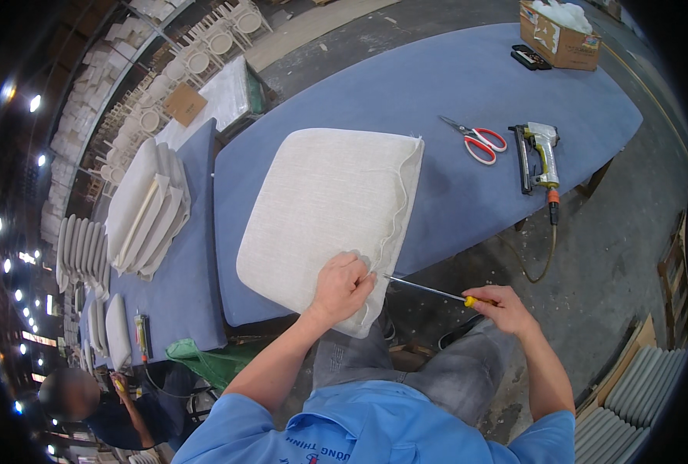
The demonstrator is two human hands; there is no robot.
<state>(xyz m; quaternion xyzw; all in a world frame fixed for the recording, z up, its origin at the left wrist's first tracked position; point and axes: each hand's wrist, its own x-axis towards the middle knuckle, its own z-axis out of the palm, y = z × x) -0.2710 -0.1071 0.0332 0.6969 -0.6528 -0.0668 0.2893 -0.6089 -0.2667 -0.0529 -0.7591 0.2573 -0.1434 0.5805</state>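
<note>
A cream fabric seat cushion (321,201) lies on the blue-covered table, its near corner overhanging the edge towards my lap. A loose, wavy fabric edge runs down its right side. My left hand (342,288) is closed on that edge near the front corner, fingers curled into the cloth. In my right hand (502,309), off the table's edge, is a screwdriver (429,289) with a long metal shaft and a yellow handle. Its tip meets the cushion's right edge, just beside my left fingers; whether it goes under the cloth I cannot tell.
Red-handled scissors (483,145) and a staple gun (543,155) with a hose lie on the table (344,93)'s right part. A cardboard box (564,39) stands at the far end. Stacked cushions (147,213) and another person (135,410) are at left.
</note>
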